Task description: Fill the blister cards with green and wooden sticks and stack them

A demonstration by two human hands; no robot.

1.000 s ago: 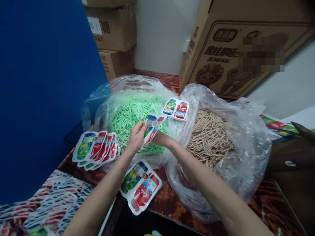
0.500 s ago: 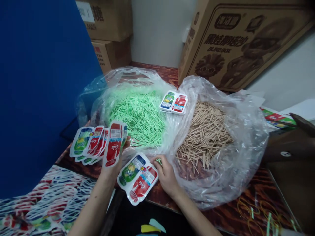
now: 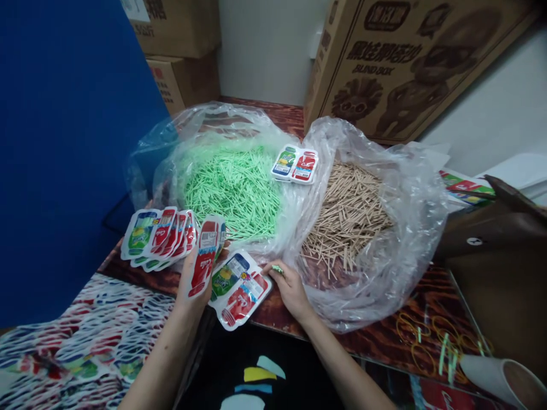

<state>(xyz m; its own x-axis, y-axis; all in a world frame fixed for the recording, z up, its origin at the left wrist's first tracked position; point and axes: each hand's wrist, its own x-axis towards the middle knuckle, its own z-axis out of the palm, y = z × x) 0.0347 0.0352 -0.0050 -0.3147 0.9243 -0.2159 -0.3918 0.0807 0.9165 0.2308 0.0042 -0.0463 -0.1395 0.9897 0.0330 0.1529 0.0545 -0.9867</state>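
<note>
On my head view, hands apart, each clamped on something. Left hand (image 3: 185,283) grips the raised packet (image 3: 204,262): standing near upright, long axis running steeply from upper right to lower left, red bottle's neck end down, Cola face toward me. Right hand (image 3: 290,287) comes in from lower right, fingers curled, pinching a bundle of short green sticks (image 3: 277,269), fingertips at the flat packet's (image 3: 241,293) right edge. That one lies on the table (image 3: 276,314) between the hands, glossy, white-rimmed, green and red bottles side by side, necks toward lower left. Fanned packets (image 3: 160,239) left of the left hand. Beyond: loose green sticks (image 3: 235,193) and brown sticks (image 3: 350,213), in clear plastic.
</note>
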